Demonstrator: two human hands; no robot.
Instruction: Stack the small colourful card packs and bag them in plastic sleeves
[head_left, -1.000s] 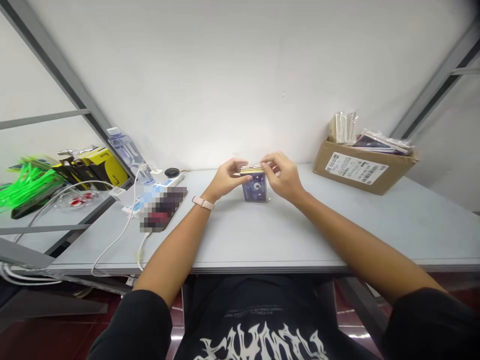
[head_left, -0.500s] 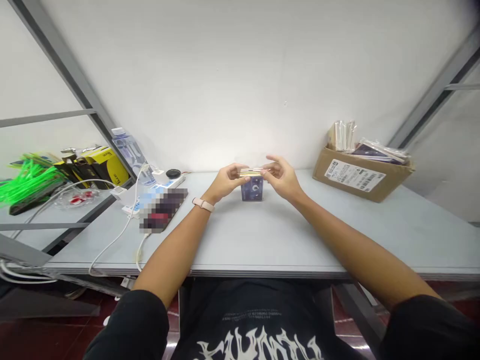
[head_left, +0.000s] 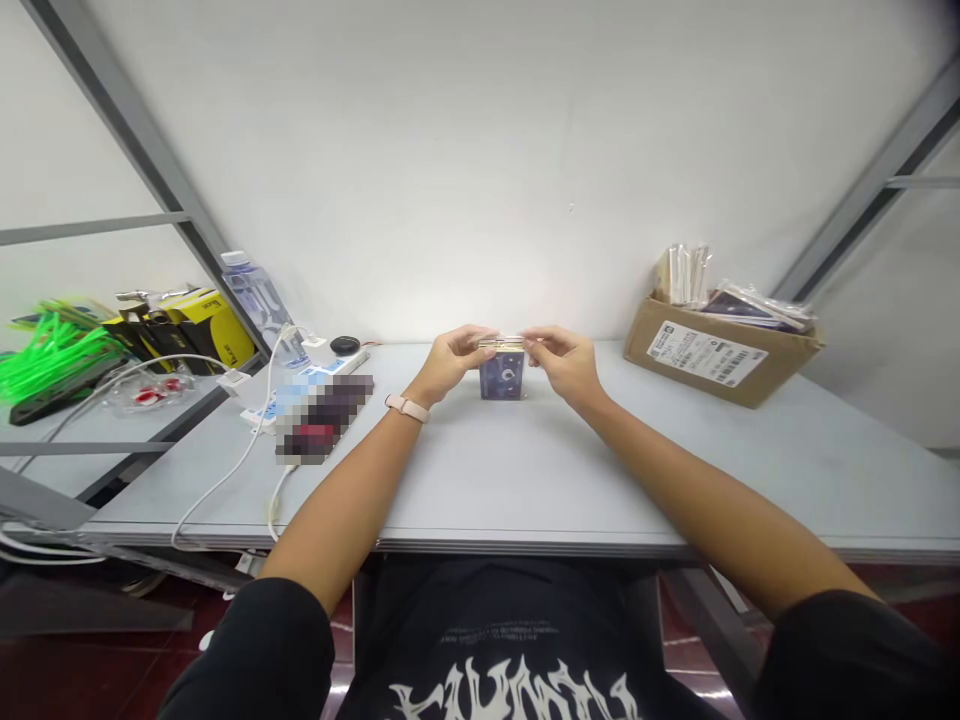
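A stack of small notebooks (head_left: 501, 376) stands upright on the table near the wall, its front cover dark blue with a white crescent moon and light specks. Several pale and yellowish page edges show along the top. My left hand (head_left: 451, 362) holds the stack's upper left corner, thumb in front and fingers behind. At the upper right corner, my right hand (head_left: 564, 362) grips it the same way. The fingertips behind the stack are partly hidden. A pale pink band (head_left: 407, 407) circles my left wrist.
To the right, a cardboard box (head_left: 720, 350) holds several plastic-wrapped notebooks. On the left lie a power strip (head_left: 259, 415) with white cables, a blurred-out phone-like object (head_left: 326, 420) and a black round item (head_left: 345, 346). A water bottle (head_left: 259, 300) stands behind the strip.
My right hand's raised fingers have come down and closed on the notebooks' upper right corner. My left hand keeps its hold, and the stack stays in about the same place.
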